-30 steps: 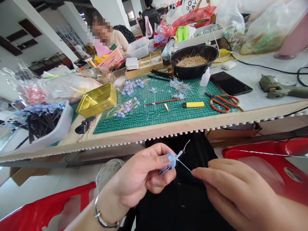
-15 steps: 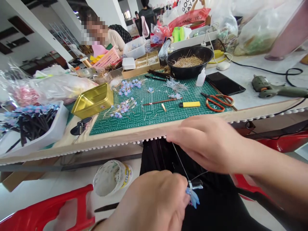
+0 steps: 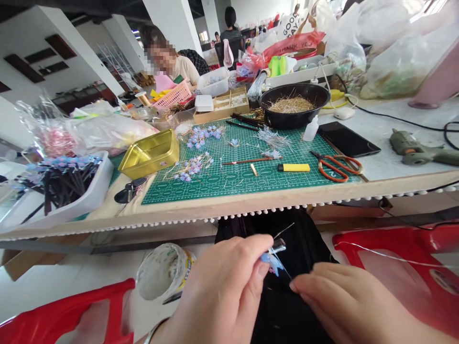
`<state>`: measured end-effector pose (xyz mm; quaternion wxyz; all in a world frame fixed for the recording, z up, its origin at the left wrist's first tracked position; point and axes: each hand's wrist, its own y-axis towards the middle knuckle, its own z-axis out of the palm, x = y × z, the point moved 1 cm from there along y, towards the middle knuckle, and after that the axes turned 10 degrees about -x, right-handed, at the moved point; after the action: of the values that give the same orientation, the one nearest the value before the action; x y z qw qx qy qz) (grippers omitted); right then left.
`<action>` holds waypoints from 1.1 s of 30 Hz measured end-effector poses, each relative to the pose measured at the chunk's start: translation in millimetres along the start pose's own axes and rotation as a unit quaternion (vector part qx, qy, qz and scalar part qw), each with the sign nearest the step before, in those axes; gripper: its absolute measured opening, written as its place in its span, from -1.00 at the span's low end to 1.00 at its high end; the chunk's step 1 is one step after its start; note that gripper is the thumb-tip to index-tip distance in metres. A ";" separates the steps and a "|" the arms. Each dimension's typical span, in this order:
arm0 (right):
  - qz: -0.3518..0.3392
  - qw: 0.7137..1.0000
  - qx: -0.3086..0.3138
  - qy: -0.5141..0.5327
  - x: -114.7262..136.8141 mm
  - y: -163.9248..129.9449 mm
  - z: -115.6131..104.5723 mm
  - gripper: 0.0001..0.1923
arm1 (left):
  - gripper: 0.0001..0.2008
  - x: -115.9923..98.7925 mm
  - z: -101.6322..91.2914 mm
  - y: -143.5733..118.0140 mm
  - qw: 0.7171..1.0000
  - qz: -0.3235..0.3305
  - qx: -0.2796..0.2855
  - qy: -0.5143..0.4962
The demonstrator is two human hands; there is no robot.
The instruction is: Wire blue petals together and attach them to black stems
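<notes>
Below the table edge, over my dark lap, my left hand (image 3: 222, 291) pinches a small blue flower piece (image 3: 272, 260) on a dark stick between thumb and fingertips. My right hand (image 3: 344, 306) sits just to its right, fingertips closed on a thin silver wire (image 3: 285, 270) that runs to the flower. Another length of wire (image 3: 390, 257) trails off to the right over a red stool.
A green cutting mat (image 3: 244, 167) carries blue flower clusters (image 3: 201, 136), a yellow cutter (image 3: 294, 167), orange scissors (image 3: 337, 165) and a gold tin (image 3: 150, 153). A black bowl (image 3: 294, 102), phone (image 3: 347, 138), glue gun (image 3: 419, 150) and white tray of sticks (image 3: 57, 186) surround it. A person sits across the table.
My right hand came down from the table edge to beside the flower, drawing the wire with it. My left hand rose slightly, still holding the flower.
</notes>
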<state>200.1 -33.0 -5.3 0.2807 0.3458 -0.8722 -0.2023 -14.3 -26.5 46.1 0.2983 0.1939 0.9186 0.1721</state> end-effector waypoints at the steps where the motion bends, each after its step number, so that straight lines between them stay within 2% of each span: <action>1: 0.004 1.000 0.009 -0.017 -0.5 7.8 2.5 -0.71 | -0.71 0.1 0.7 1.0 1.000 0.020 0.000 -0.007; 3: -0.007 0.998 -0.003 -0.059 -2.0 19.5 4.2 -0.69 | -0.75 -1.3 1.5 2.1 0.998 0.057 -0.016 -0.017; 4: -0.004 0.998 -0.018 -0.065 -2.5 23.3 3.4 -0.62 | -0.76 -3.0 1.4 2.3 0.997 0.067 -0.024 -0.017; 6: 0.043 0.998 -0.035 -0.019 -1.2 27.5 0.2 -0.54 | -0.76 -7.6 0.8 2.3 0.998 0.059 -0.026 -0.009; 9: 0.143 0.981 -0.066 0.113 7.5 28.9 -1.5 -0.66 | -0.77 -12.5 0.3 2.4 1.000 0.026 -0.015 0.002; 12: 0.181 0.958 -0.142 0.173 17.4 28.4 5.0 -0.82 | -0.77 -10.0 2.7 1.9 0.998 0.044 -0.030 -0.027; 14: 0.167 0.954 -0.178 0.174 20.6 27.9 10.6 -0.85 | -0.77 -5.8 5.7 0.7 0.997 0.050 -0.042 -0.044; 17: 0.105 0.964 -0.186 0.159 20.6 26.9 14.5 -0.78 | -0.76 -2.7 8.7 -1.8 0.996 0.043 -0.055 -0.060; 20: 0.055 0.969 -0.202 0.133 18.7 25.5 14.0 -0.72 | -0.75 -5.2 8.2 -3.6 0.997 0.020 -0.034 -0.066; 26: 0.060 0.974 -0.177 0.129 21.8 30.6 13.1 -0.71 | -0.74 -3.7 4.1 -1.2 0.988 -0.042 0.008 -0.145; 28: 0.088 0.966 -0.186 0.155 22.9 33.1 9.6 -0.74 | -0.81 0.9 4.2 1.4 0.967 -0.127 0.050 -0.217; 29: 0.106 0.961 -0.187 0.176 22.8 33.9 8.1 -0.75 | -0.86 3.4 4.9 2.7 0.943 -0.187 0.080 -0.265; 31: 0.145 0.948 -0.166 0.229 20.6 33.9 8.2 -0.77 | -0.86 7.6 7.0 4.4 0.865 -0.305 0.140 -0.372; 33: 0.176 0.936 -0.116 0.283 15.0 32.7 14.3 -0.79 | -0.81 10.3 9.1 5.0 0.782 -0.377 0.176 -0.464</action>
<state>166.0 -19.3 7.0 0.5850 0.1944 -0.7742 -0.1435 -15.1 -15.6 36.4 0.6902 -0.0617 0.6835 -0.2295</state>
